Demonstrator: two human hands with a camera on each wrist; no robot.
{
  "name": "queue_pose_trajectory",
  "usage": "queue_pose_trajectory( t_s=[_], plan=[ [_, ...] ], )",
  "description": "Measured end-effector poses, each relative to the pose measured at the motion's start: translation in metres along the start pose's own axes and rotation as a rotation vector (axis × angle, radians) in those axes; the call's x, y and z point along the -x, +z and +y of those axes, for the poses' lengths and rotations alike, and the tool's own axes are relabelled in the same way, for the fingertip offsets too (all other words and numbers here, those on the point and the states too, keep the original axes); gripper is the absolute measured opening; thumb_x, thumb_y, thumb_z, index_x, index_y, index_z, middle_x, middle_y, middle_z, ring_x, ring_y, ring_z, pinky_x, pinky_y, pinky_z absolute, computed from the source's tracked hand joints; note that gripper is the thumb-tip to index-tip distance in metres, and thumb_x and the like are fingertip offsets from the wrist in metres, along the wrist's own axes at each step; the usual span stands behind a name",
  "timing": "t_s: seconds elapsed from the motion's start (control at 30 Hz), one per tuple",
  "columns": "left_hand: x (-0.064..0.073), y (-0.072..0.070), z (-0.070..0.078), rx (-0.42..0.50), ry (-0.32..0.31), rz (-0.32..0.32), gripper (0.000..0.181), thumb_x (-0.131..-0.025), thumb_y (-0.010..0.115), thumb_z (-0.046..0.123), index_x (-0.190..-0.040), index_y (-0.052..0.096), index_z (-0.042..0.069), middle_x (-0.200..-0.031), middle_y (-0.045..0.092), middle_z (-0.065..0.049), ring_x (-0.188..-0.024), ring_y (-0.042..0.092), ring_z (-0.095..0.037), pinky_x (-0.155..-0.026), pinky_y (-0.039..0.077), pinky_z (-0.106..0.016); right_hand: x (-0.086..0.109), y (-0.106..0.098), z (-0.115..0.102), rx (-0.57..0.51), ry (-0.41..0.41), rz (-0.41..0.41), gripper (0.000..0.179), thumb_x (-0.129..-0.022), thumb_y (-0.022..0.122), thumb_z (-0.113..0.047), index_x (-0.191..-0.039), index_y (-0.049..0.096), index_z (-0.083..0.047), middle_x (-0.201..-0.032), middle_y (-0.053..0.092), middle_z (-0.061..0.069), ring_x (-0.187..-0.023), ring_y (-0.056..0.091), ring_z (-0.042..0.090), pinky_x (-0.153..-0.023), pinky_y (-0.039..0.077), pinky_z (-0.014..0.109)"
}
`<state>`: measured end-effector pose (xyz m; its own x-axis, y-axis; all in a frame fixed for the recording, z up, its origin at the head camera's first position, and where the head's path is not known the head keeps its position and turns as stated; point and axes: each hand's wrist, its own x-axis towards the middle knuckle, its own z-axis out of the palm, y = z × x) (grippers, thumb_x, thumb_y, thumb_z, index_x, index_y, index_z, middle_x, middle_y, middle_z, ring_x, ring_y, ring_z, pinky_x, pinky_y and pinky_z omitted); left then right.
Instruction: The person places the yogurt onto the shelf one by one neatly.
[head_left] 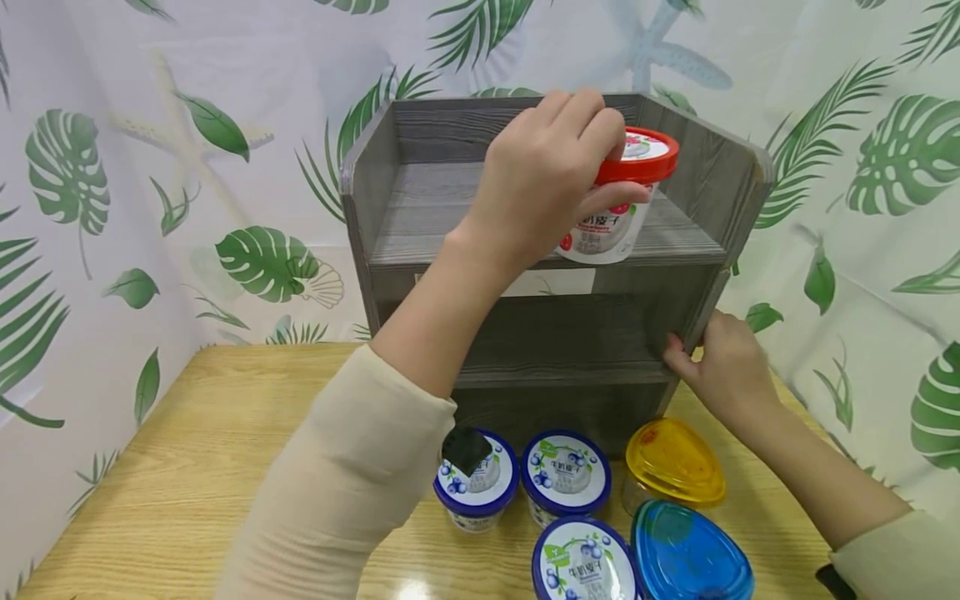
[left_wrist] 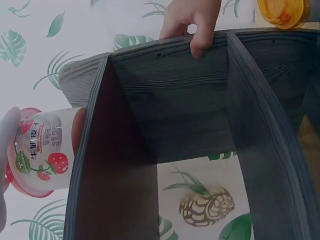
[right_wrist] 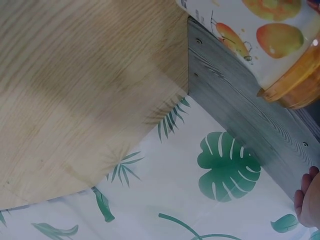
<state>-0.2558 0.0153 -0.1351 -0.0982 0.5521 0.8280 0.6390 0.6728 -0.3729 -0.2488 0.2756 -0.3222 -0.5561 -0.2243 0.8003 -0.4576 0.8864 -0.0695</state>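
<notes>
My left hand (head_left: 551,167) grips a white tub (head_left: 611,229) with a red lid and strawberry pictures, fingers over the lid and thumb along its side. The tub stands upright at the front edge of the grey wooden shelf unit's (head_left: 420,208) top shelf, towards the right. In the left wrist view the same tub (left_wrist: 45,145) lies right against the top board. My right hand (head_left: 731,367) holds the unit's right side panel, with the thumb on its front edge. In the right wrist view the fingers (right_wrist: 306,187) rest on the panel's outer face (right_wrist: 245,100).
Blue-lidded blueberry tubs (head_left: 566,471) stand on the wooden table (head_left: 225,450) before the unit. Beside them, at the right, are a container with a yellow lid (head_left: 675,462) and one with a blue lid (head_left: 690,550). A leaf-patterned cloth (head_left: 225,192) hangs behind and at the sides.
</notes>
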Motion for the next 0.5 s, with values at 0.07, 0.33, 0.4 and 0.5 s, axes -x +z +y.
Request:
queue_pose_trajectory(
  t_s=[0.07, 0.33, 0.4, 0.5],
  plan=[
    [0.001, 0.002, 0.002, 0.009, -0.024, 0.018, 0.048, -0.092, 0.050, 0.052, -0.092, 0.059, 0.005, -0.092, 0.061, -0.006, -0.088, 0.058, -0.020, -0.081, 0.049, -0.025, 0.000, 0.001, 0.001, 0.008, -0.021, 0.007, 0.025, -0.078, 0.056, -0.020, -0.075, 0.048, 0.003, -0.062, 0.053, 0.018, -0.054, 0.049, 0.034, -0.048, 0.041, 0.044],
    [-0.001, 0.011, 0.011, 0.022, -0.093, 0.026, 0.044, -0.091, 0.052, 0.049, -0.096, 0.061, 0.007, -0.095, 0.061, -0.005, -0.091, 0.057, -0.020, -0.082, 0.048, -0.026, 0.002, 0.003, 0.005, 0.038, -0.070, 0.030, 0.033, -0.084, 0.046, -0.029, -0.076, 0.048, 0.003, -0.059, 0.051, 0.017, -0.051, 0.047, 0.034, -0.044, 0.041, 0.043],
    [-0.002, 0.013, 0.013, 0.023, -0.099, 0.021, 0.042, -0.092, 0.052, 0.047, -0.098, 0.061, 0.007, -0.097, 0.061, -0.005, -0.092, 0.057, -0.020, -0.083, 0.047, -0.026, 0.002, 0.003, 0.005, 0.037, -0.071, 0.029, 0.033, -0.084, 0.046, -0.029, -0.077, 0.048, 0.003, -0.059, 0.052, 0.017, -0.051, 0.047, 0.034, -0.044, 0.041, 0.043],
    [-0.002, 0.016, 0.015, 0.027, -0.109, 0.021, 0.038, -0.094, 0.052, 0.043, -0.100, 0.062, 0.007, -0.100, 0.062, -0.005, -0.095, 0.057, -0.020, -0.086, 0.047, -0.025, 0.002, 0.003, 0.004, 0.035, -0.074, 0.024, 0.032, -0.083, 0.046, -0.028, -0.077, 0.047, 0.003, -0.060, 0.052, 0.017, -0.051, 0.047, 0.033, -0.045, 0.040, 0.042]
  ],
)
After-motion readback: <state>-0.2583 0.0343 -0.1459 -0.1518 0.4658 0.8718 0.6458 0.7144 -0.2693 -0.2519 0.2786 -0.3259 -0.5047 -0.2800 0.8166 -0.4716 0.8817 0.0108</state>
